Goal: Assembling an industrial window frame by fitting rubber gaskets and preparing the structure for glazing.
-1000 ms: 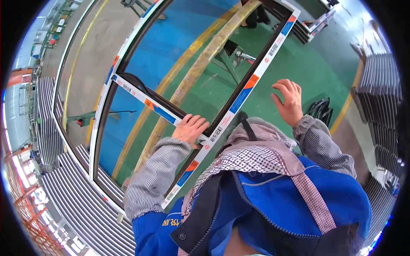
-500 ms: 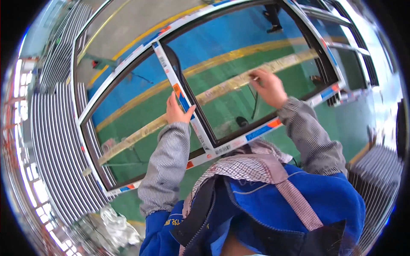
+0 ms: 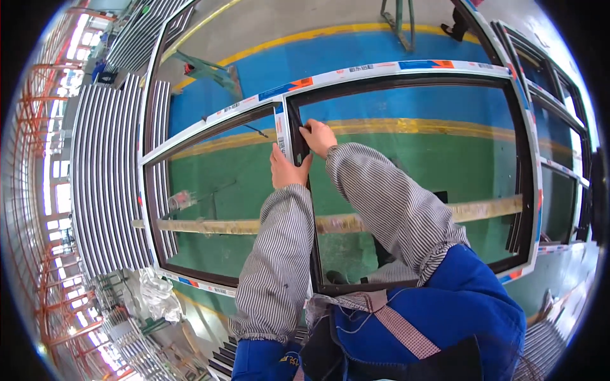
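A large window frame [image 3: 375, 75] with white film and colored labels on its faces stands in front of me, its glass showing the floor behind. My left hand [image 3: 289, 166] grips the upright middle bar [image 3: 279, 127], fingers on its left side and thumb on its right. Just right of that bar a black flexible strip [image 3: 296, 130], seemingly a sealing strip, bulges out from the dark inner edge. My right hand [image 3: 319, 137] is closed on this strip with thumb and fingers, slightly above and beside my left hand. The fingertips' exact grip is partly hidden.
A beam wrapped in tan tape [image 3: 476, 208] runs across behind the glass. Stacked striped profiles [image 3: 108, 178] stand to the left, more frames [image 3: 559, 146] to the right. A green stand [image 3: 213, 75] and a person's legs [image 3: 457, 25] show farther off.
My right hand has moved left from over the right pane to the black strip beside the middle bar. My left hand has shifted up the bar. The view has turned.
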Tool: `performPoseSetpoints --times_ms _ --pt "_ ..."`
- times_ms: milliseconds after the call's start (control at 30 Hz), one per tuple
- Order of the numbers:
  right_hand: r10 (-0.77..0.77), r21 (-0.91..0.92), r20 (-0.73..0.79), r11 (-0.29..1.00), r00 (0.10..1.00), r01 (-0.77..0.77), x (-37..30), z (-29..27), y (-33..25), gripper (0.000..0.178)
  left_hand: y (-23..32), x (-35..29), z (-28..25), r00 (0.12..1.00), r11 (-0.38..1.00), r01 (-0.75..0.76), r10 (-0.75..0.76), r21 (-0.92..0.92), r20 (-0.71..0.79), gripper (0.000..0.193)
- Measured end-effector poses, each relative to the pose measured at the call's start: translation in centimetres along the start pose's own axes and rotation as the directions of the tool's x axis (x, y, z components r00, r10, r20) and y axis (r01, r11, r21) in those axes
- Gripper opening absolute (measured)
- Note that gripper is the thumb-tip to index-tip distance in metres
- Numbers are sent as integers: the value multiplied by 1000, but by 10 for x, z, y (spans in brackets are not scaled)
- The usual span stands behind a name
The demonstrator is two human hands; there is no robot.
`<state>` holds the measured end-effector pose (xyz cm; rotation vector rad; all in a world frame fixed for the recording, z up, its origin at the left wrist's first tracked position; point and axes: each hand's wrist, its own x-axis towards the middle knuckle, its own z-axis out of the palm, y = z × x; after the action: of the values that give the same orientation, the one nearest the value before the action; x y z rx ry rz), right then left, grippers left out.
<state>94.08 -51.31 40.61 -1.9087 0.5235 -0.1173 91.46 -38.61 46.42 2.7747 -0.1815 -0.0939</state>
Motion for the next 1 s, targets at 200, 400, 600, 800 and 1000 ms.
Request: performPoseSetpoints --times_ms 200,400,600,800,1000 --pt "-96 83 47 992 994 92 14 4 4 28 15 15 11 986 986 157 -160 -56 -44 70" --pt "-45 404 253 913 966 -63 17 6 4 21 10 18 12 974 980 196 -197 -21 -112 55" --pt "-87 301 180 953 980 30 17 8 6 19 20 15 8 969 972 232 -229 23 -91 56" --pt "-69 493 417 854 906 -163 22 -5 14 16 22 14 6 964 965 261 -261 -6 -46 59" --pt "-170 545 571 810 803 -216 37 -17 16 15 22 19 15 979 991 33 -5 133 -205 73"
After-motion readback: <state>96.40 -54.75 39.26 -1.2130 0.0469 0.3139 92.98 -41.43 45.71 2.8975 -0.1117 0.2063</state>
